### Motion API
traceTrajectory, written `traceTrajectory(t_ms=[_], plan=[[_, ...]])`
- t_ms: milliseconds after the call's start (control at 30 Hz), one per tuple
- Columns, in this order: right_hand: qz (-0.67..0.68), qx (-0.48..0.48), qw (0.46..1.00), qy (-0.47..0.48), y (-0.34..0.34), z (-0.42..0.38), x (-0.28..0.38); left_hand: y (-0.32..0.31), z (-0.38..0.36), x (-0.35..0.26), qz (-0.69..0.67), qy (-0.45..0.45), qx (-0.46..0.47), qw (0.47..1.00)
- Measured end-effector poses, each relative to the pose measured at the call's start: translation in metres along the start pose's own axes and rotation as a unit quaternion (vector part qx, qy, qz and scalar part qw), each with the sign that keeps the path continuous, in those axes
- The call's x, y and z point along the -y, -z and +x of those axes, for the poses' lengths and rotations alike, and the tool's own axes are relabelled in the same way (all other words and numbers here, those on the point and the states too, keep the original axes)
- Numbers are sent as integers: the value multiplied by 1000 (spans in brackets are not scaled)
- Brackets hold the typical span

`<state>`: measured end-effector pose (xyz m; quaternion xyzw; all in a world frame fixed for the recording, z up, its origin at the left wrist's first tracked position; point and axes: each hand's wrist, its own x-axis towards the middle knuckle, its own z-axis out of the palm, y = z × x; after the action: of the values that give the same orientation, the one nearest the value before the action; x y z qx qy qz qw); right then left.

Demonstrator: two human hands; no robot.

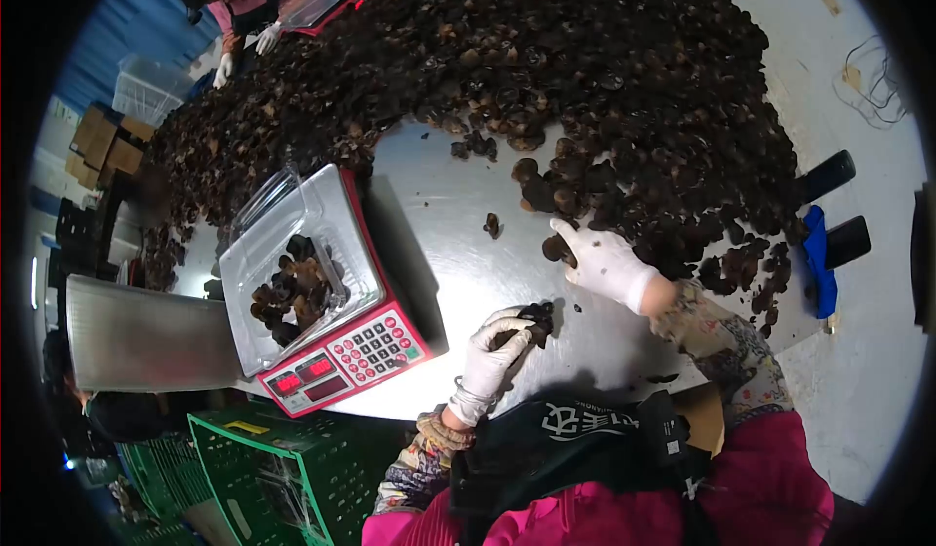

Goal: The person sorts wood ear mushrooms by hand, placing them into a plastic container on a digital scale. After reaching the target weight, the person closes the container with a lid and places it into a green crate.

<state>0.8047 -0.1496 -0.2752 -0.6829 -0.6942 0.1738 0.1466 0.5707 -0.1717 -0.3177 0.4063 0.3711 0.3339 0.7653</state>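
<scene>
- My left hand (495,351) curls round one clump of dark, wrinkled pieces (537,320).
- My right hand (606,261), fingers partly spread, meets one round brown piece (555,248); whether gripped, I can't tell.
- One scale (343,366) left of both.

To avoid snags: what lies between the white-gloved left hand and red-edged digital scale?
Bare metal tabletop separates left hand and scale in the head view.
</scene>
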Motion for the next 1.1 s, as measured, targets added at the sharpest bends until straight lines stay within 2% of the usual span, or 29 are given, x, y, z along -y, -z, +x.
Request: traceTrajectory(t_ms=[67,100,133,200,233,267,300,333,367,400,433,467,533,600,633,667,733,800,833,867,900,967,1000,1067,1100], plan=[[-102,70,992,22,-9,13,1,5,1,4,54,-12,4,998],[-35,64,997,36,-12,13,-3,6,0,6,52,-11,2,999],[-36,64,996,45,-9,10,-5,6,-2,4,19,-14,-6,1000],[150,26,988,25,1,5,-1,3,-8,-7,-30,-41,-35,998],[215,48,975,-9,18,5,14,6,-12,-22,30,-47,-48,997],[281,76,956,-43,31,6,29,11,-16,-33,39,-83,-64,994],[286,27,958,-8,26,6,34,15,-22,-55,78,-167,-87,979],[292,-24,956,24,20,4,33,18,-26,-78,119,-247,-105,956],[230,7,971,56,9,4,27,29,-30,-101,228,-337,-150,901],[164,36,982,85,-7,2,16,45,-37,-125,330,-414,-189,827],[95,22,989,109,-35,-4,-3,60,-40,-149,411,-457,-218,758],[94,19,989,114,-32,2,6,78,-38,-173,486,-496,-240,678],[165,67,982,67,-17,14,34,122,-34,-191,641,-332,-286,630],[201,50,971,118,-5,29,72,164,-33,-190,687,-264,-273,620],[216,24,964,150,-4,37,90,174,-35,-190,673,-296,-256,628],[232,-1,956,181,-4,45,108,171,-41,-194,699,-291,-257,600],[241,-51,931,271,-4,63,144,166,-48,-196,648,-331,-291,622],[148,-122,918,348,-6,83,180,168,-47,-194,523,-395,-350,669],[118,-102,923,352,-4,92,200,172,-48,-194,498,-399,-367,677],[88,-82,928,354,-3,99,219,167,-47,-197,435,-404,-378,711],[77,-113,914,382,-14,110,233,173,-40,-190,392,-404,-376,736],[38,-142,894,424,-47,130,253,171,-38,-189,466,-345,-392,714],[11,-140,888,437,-56,136,262,186,-26,-177,455,-336,-378,733],[40,-62,915,396,-54,138,274,174,-29,-185,576,-291,-424,635],[101,-56,913,392,-52,137,277,161,-33,-194,528,-243,-438,686]])
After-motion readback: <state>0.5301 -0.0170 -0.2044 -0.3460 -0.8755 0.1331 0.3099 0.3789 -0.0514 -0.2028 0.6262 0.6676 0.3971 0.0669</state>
